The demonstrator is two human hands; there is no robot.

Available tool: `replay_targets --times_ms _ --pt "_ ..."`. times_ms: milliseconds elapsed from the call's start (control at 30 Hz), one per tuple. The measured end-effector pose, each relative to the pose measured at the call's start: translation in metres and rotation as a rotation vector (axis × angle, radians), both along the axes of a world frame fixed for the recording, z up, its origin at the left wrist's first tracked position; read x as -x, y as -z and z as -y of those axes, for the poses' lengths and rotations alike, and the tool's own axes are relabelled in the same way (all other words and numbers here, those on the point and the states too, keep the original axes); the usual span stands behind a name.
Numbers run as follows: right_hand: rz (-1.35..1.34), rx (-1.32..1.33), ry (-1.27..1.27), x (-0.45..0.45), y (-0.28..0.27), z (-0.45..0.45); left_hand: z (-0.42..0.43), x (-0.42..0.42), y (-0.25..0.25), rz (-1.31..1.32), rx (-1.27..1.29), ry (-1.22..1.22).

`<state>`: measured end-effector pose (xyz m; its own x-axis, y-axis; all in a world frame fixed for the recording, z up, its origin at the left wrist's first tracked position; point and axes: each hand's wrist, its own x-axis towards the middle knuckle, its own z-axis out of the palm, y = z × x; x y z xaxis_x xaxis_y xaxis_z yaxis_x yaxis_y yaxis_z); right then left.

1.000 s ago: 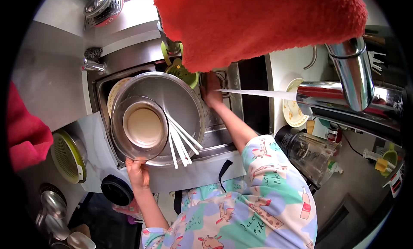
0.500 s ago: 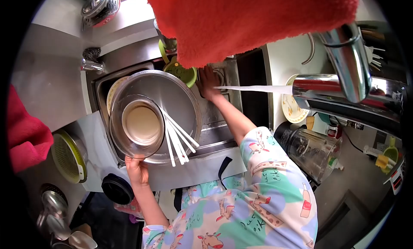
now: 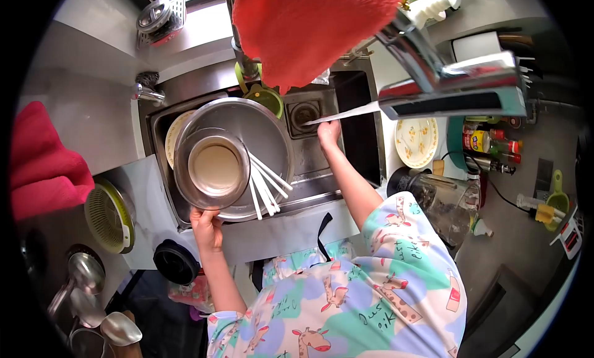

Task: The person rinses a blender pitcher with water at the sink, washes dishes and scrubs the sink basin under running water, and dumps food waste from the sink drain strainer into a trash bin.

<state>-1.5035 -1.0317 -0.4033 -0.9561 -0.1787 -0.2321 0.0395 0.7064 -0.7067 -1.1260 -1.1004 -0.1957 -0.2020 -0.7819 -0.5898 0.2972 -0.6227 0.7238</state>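
Note:
My left hand (image 3: 207, 229) is closed on the near rim of a clear bowl (image 3: 184, 186). Inside that bowl sits a smaller pale bowl (image 3: 213, 166). Both rest over a large steel basin (image 3: 266, 126) in the sink, and several white chopsticks (image 3: 265, 188) lean beside them. Over the right sink compartment, my right hand (image 3: 329, 133) is at the water stream (image 3: 346, 114). Its fingers are foreshortened and mostly hidden, so I cannot tell whether they are bent around anything. A green strainer (image 3: 266, 99) lies behind the basin.
The chrome faucet (image 3: 448, 89) reaches in from the right, with a red towel (image 3: 315, 30) hanging near it. A flowered plate (image 3: 416, 143) and a glass jar (image 3: 442, 206) stand right of the sink. A green-rimmed colander (image 3: 108, 217) and a black lid (image 3: 173, 266) are at left.
My right hand has lifted from the sink floor beside the strainer and moved right and nearer to me, to the water stream. My left hand stays on the clear bowl's rim. The view has shifted.

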Motion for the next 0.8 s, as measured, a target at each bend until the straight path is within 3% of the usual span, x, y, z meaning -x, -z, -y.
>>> replay_targets --times_ms 100,200,233,267,333,400,433,533,567,667,733,767,800 --pt "-0.052 0.052 -0.002 0.014 -0.035 0.0 -0.001 0.0 0.004 0.009 0.003 -0.008" --pt "-0.101 -0.023 -0.208 0.017 -0.043 0.0 0.002 -0.001 0.003 -0.009 -0.001 0.033" --pt "-0.131 0.016 -0.397 0.02 -0.014 -0.005 0.005 0.003 -0.001 0.009 -0.012 0.027" --pt "-0.161 -0.095 -0.704 0.03 0.023 -0.006 0.005 0.006 -0.005 0.028 -0.025 0.02" --pt "0.051 -0.46 -0.821 0.014 0.01 0.001 0.006 0.007 -0.005 0.053 -0.029 0.013" --pt "-0.067 -0.556 -1.053 0.009 0.011 0.003 0.005 0.005 0.0 0.056 -0.01 0.017" --pt "0.02 -0.656 -1.074 0.009 0.017 0.01 0.004 0.004 0.0 0.057 -0.008 0.019" --pt "-0.035 -0.589 -1.066 0.003 -0.009 0.017 0.007 0.004 0.002 0.036 0.017 0.014" --pt "-0.076 -0.485 -0.928 0.002 -0.02 0.021 0.006 0.004 0.001 0.04 0.008 0.014" --pt "-0.448 0.272 -0.379 0.016 -0.027 0.034 0.008 0.006 -0.002 0.044 -0.008 0.015" --pt "-0.173 0.627 -0.193 0.017 -0.113 0.05 0.008 0.008 -0.004 0.055 -0.016 0.018" --pt "-0.349 0.706 -0.224 0.017 -0.153 0.058 0.008 0.006 -0.002 0.057 -0.016 0.029" --pt "-0.248 0.762 -0.227 0.015 -0.196 0.065 0.009 0.003 0.003 0.06 -0.013 0.039"
